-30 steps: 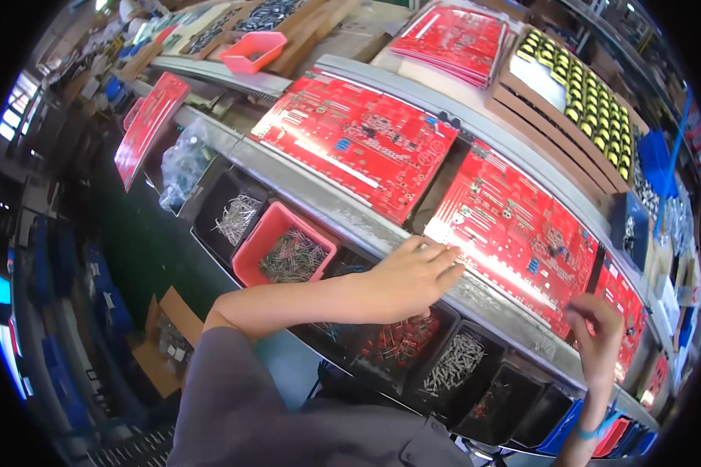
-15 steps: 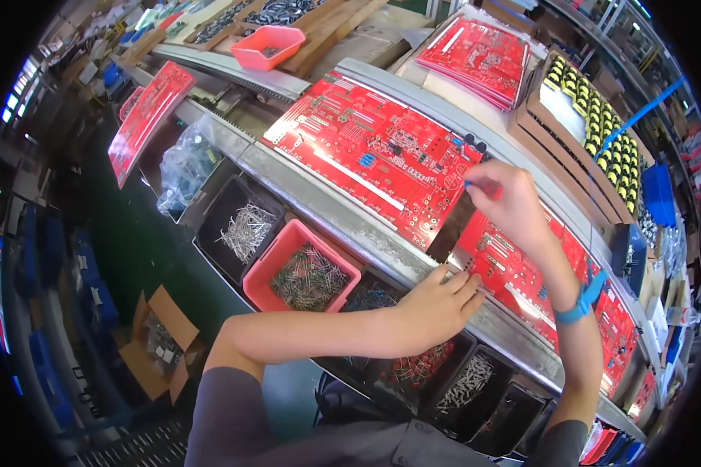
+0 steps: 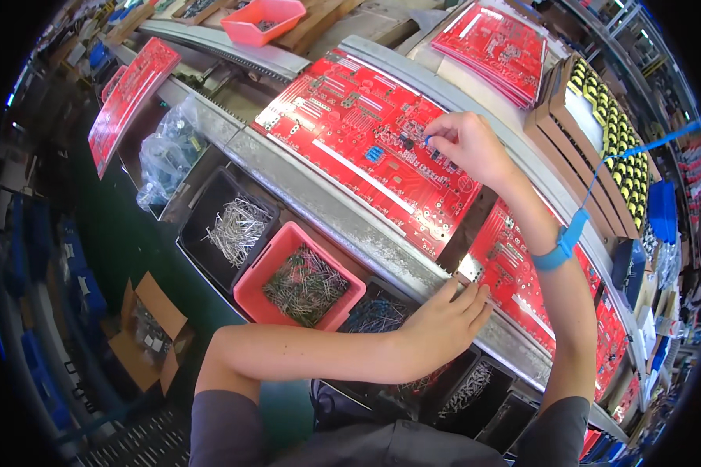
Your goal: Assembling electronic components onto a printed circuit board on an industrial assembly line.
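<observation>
**Small blue part pinched above a red circuit board**

The right hand (image 3: 469,146) had its grip closed in a thumb-and-finger pinch on a small blue part (image 3: 427,141), over the far side of a red circuit board (image 3: 350,144); whether part and board touched could not be told. So fine a pinch probably suited a piece nearly hidden by the fingertips. The left hand (image 3: 442,328) rested, fingers loosely bent, at the near edge of a second board (image 3: 502,261), perhaps as a steadying prop; whether its grip enclosed anything could not be told. Both boards lay along a metal rail (image 3: 339,208), which presumably kept them aligned. Before it stood a pink bin (image 3: 354,300) of wire-leaded parts (image 3: 305,285) and a black bin (image 3: 202,247) of silvery ones, apparently sorted by kind and set within easy reach. A blue strap (image 3: 554,253) circled the right wrist.
</observation>
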A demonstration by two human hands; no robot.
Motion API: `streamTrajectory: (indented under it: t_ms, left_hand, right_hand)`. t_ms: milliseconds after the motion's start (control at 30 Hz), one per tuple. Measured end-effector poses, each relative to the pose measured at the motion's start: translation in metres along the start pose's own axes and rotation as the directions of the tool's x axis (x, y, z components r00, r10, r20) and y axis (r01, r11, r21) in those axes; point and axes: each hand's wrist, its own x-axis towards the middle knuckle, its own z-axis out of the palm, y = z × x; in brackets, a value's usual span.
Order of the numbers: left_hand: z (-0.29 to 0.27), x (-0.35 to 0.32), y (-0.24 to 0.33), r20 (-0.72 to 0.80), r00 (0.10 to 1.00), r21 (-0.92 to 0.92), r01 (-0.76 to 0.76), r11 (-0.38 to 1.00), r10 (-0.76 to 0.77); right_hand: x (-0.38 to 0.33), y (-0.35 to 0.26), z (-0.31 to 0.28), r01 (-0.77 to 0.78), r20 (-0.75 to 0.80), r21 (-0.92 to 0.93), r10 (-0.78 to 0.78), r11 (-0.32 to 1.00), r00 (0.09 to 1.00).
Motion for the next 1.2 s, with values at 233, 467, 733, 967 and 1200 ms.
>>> streamTrajectory:
  t_ms: [233,467,733,967,1200]
  left_hand:
    - [0.001,0.0,0.001,0.008,1.0,0.024,0.01,1.0,-0.01]
    - [-0.001,-0.001,0.0,0.018,1.0,0.03,0.014,0.999,-0.015]
    - [0.001,0.0,0.0,-0.001,1.0,0.027,0.013,1.0,-0.013]
    - [0.0,-0.001,0.0,-0.003,1.0,0.044,0.011,0.999,-0.011]
    - [0.0,-0.001,0.0,-0.009,1.0,0.061,0.006,0.998,-0.006]
  right_hand:
    - [0.005,0.012,0.002,-0.017,0.06,0.003,0.017,1.0,0.998]
    - [0.007,-0.007,-0.001,0.034,0.063,-0.076,-0.029,0.996,0.998]
    - [0.012,-0.006,0.003,0.036,0.07,-0.107,-0.029,0.994,0.997]
    - [0.012,0.003,0.005,-0.07,0.055,0.051,0.068,0.996,0.996]
    - [0.01,0.012,0.005,-0.102,0.033,0.08,0.099,0.992,0.995]
